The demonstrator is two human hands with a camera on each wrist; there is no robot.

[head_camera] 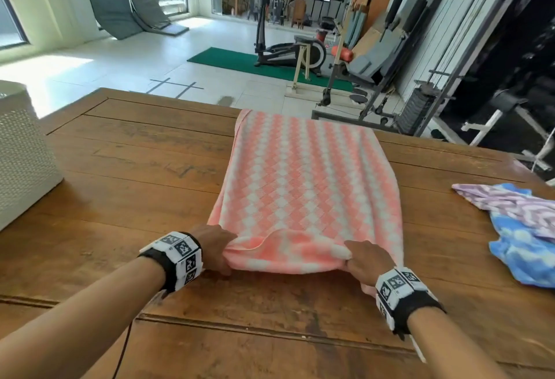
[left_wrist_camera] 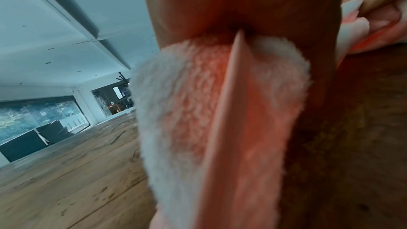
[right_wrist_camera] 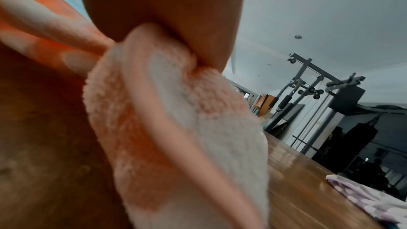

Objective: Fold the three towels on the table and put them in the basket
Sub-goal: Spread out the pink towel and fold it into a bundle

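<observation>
A pink-and-white checked towel (head_camera: 303,180) lies lengthwise on the wooden table (head_camera: 135,162), its far end at the table's far edge. My left hand (head_camera: 214,251) pinches the towel's near left corner and my right hand (head_camera: 365,260) pinches the near right corner, both just lifted off the wood. The wrist views show each corner bunched under the fingers: pink towel (left_wrist_camera: 220,111) at the left hand, pink towel (right_wrist_camera: 176,119) at the right hand. A purple-and-white towel (head_camera: 510,204) lies crumpled over a blue towel (head_camera: 525,252) at the right edge. The white perforated basket (head_camera: 21,156) stands at the far left.
Bare wood stretches between the pink towel and the basket. Beyond the table are gym machines (head_camera: 450,48), a green mat (head_camera: 255,63) and folded grey mats (head_camera: 129,6) by the windows.
</observation>
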